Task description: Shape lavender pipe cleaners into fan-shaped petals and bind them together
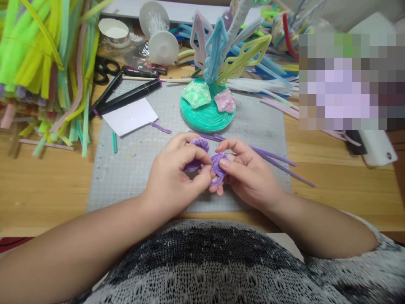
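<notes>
Low over the cutting mat, both hands meet at a purple pipe-cleaner piece (218,165) made of coiled or bent stems. My left hand (180,169) pinches its left side, with a rounded ribbed purple part showing behind the fingers. My right hand (249,171) grips the right side between thumb and fingers. Part of the piece is hidden by the fingers. Loose purple pipe cleaners (281,162) lie just beyond the right hand. Farther back stands a green coiled disc (205,120) bearing a mint star (196,93) and a pink star (225,101), both dotted with beads.
The grey cutting mat (126,185) covers the wooden table's middle. Bundled pipe cleaners (47,55) fill the left. Black scissors (106,69), a black marker (129,97), a white card (131,117) and a spool (163,47) lie behind. Blue and yellow looped shapes (217,50) rise above the disc.
</notes>
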`<state>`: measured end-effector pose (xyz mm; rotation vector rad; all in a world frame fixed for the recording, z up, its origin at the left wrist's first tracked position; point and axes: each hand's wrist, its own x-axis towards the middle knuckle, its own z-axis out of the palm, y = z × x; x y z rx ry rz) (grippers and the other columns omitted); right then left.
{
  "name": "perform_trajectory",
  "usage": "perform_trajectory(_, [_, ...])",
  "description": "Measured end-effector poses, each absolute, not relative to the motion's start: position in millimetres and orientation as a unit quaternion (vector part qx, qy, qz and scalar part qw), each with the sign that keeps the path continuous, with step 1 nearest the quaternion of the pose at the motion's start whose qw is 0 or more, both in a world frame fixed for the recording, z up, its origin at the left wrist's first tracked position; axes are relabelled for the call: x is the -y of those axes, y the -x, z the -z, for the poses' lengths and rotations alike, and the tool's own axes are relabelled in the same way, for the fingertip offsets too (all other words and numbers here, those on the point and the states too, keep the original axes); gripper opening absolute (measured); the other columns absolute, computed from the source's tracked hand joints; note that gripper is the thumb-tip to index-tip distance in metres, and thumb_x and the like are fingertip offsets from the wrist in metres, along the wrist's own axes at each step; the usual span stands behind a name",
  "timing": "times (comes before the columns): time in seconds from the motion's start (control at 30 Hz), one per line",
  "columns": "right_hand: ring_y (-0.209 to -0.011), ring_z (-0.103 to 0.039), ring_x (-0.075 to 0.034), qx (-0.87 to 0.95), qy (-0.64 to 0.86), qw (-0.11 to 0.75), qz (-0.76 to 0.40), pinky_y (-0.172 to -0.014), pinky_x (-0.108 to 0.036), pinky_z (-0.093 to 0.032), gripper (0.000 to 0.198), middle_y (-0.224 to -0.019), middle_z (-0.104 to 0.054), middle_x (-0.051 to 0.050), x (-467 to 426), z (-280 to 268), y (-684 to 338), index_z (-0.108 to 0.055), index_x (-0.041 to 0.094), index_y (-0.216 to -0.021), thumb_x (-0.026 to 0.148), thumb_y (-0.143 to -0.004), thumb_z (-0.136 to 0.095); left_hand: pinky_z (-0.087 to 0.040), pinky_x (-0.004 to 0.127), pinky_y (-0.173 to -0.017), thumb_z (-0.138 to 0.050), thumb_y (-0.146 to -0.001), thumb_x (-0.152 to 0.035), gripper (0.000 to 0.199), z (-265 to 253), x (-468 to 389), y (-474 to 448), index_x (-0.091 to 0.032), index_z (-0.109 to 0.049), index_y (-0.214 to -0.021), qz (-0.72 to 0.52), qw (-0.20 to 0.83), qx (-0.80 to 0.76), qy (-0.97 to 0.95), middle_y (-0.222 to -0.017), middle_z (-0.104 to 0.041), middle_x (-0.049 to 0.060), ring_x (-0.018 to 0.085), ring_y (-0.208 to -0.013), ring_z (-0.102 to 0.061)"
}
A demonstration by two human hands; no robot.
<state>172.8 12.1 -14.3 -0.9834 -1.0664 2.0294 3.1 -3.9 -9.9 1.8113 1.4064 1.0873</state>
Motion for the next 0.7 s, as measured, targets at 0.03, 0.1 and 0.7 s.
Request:
perform_trajectory(0.03, [-0.055,-0.068,-0.013,0.439,0.379,0.32,-0.749,-0.044,-0.021,-0.052,0.02,-0.069,-0.067,0.005,-12.1,13.4,-173.8,-0.044,0.025,-0.099,0.028,-0.088,-0.061,-0.053,0.029,-0.073,-0.066,-0.073,-0.01,0.008,9.0,3.5,-2.8,-0.018,-0.065,-0.074,-0.408,0.31,-0.53,-0.676,-0.089,-0.062,0.004,0.017,-0.089,-0.062])
perform_trajectory(0.1, [-0.052,-0.064,-0.01,0.545,0.393,0.327,-0.665,-0.044,-0.02,-0.049,0.018,-0.074,-0.065,0.005,-12.2,11.8,-176.6,-0.045,0.026,-0.1,0.022,-0.088,-0.057,-0.051,0.027,-0.07,-0.065,-0.073,-0.009,0.009,7.9,2.6,-2.1,-0.017,-0.064,-0.073,-0.403,0.333,-0.527,-0.67,-0.084,-0.062,0.003,0.015,-0.083,-0.061])
perform_trajectory(0.7, [-0.05,-0.039,-0.005,0.809,0.378,0.226,-0.389,-0.049,-0.018,-0.033,0.013,-0.058,-0.045,0.007,-15.1,10.1,-176.9,-0.051,0.019,-0.073,0.006,-0.074,-0.052,-0.05,0.026,-0.071,-0.062,-0.069,-0.004,0.014,11.3,4.2,-4.3,-0.017,-0.059,-0.066,-0.362,0.357,-0.491,-0.708,-0.084,-0.061,0.002,0.013,-0.083,-0.061])
